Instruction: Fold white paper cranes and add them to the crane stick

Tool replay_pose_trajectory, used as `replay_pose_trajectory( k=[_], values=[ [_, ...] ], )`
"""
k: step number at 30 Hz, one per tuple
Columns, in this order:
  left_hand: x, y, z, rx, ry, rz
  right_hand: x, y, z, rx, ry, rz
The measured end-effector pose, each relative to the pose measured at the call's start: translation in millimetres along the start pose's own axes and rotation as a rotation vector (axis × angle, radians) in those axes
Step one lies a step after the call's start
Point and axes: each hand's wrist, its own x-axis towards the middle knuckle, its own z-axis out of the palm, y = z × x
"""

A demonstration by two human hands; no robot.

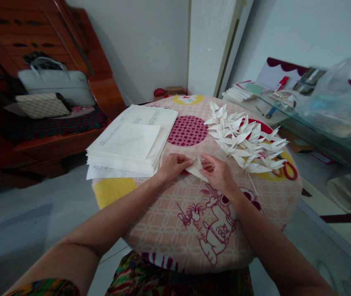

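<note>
Between my hands, just above the middle of the round table, is a small piece of folded white paper (197, 169). My left hand (175, 165) pinches its left side between thumb and fingers. On the other side my right hand (217, 170) grips the right edge, fingers curled. To the left lies a thick stack of white paper (122, 135), some sheets printed, with a smaller pile of cut sheets (138, 139) on top. A heap of folded white paper cranes (243, 139) spreads over the right side of the table.
A patterned cloth (169, 213) covers the round table. Red-handled scissors (290, 170) lie at its right edge by the cranes. A glass-topped stand (326, 144) with a plastic bag (329, 98) is at right. At left, a wooden bench (107, 96) holds a grey handbag (54, 84).
</note>
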Motion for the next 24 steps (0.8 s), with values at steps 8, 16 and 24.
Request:
replay_pose_trajectory(
  k=[8,16,24],
  values=[
    [2.3,-0.2,-1.2,-0.159,-0.06,-0.07,-0.9,-1.9,0.0,-0.024,-0.005,-0.013],
    [4.5,-5.1,0.6,-0.186,-0.032,-0.035,-2.8,-7.8,0.1,-0.136,-0.012,-0.052],
    [4.1,-3.4,1.3,-0.195,-0.072,-0.025,-2.8,-4.4,0.2,-0.156,0.005,-0.091]
  ],
)
